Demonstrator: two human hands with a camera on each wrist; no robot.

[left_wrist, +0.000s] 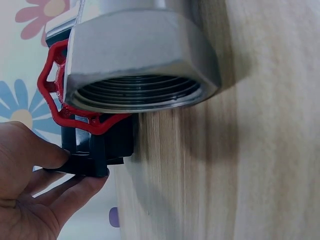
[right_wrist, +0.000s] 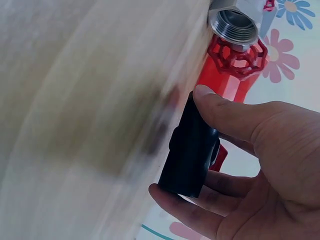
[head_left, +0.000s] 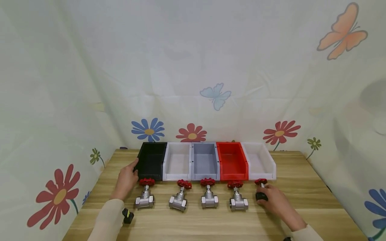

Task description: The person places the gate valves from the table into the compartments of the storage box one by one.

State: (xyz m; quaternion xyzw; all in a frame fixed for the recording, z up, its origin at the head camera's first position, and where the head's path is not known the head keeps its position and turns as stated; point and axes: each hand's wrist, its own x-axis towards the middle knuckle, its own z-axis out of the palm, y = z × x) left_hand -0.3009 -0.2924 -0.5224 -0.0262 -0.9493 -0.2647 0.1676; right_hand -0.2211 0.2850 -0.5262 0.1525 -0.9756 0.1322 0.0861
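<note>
The black valve (right_wrist: 187, 150) is in front and to the right of the red bin (head_left: 234, 176), before the white bin (head_left: 260, 175) beside it. The right hand (head_left: 272, 200) has its grip clamped on the valve's black body, thumb at one end and a fingertip near the other; whether the body touches the bench (head_left: 193, 226) cannot be told. The valve is probably stiff, fairly heavy and smooth; its body looks a surer hold than the red handwheel (head_left: 260, 181), which may turn. Well left of the red bin, the left hand (head_left: 125, 180) has its grip pinched on the outer wall of the black bin (head_left: 152, 176), likely light, rigid plastic that slides easily, best held by that edge. Of four silver valves (head_left: 209, 201), one stands just before the red bin, three farther left.
</note>
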